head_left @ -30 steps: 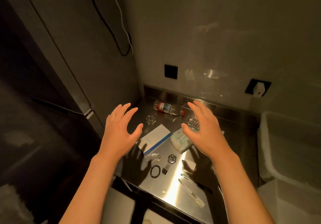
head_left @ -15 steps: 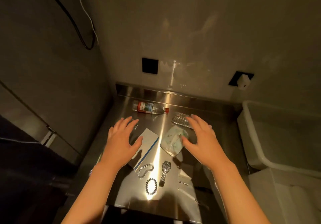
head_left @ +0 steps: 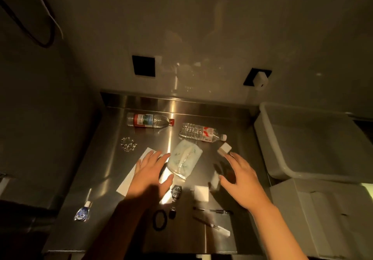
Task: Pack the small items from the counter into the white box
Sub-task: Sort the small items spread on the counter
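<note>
Both hands have dropped lower vs 0.5 s ago and the view has tilted down, so more of the tabletop (head_left: 232, 239) shows, incl. a small blue-and-white item (head_left: 82, 213) at lower left. Left hand (head_left: 150, 176) hovers, grip released, fingers spread, over the white flat card (head_left: 132, 176) w/ thumb toward the tissue pack (head_left: 184, 160) at frame centre; contact w/ the card can't be told. Right hand (head_left: 241, 179) is also spread wide, holding nothing, now right of centre between a small white block (head_left: 224, 148) and a white square pad (head_left: 201, 193). White box (head_left: 302, 138) sits at right edge of frame, beside the tabletop, looks empty. Two bottles (head_left: 150, 120) lie near the back; watch (head_left: 176, 192), black hair tie (head_left: 159, 220), pens (head_left: 212, 211) at the near edge. Judgement: nothing packed yet; reach is closing in, first pick likely the tissue pack or block, not yet gripped.
</note>
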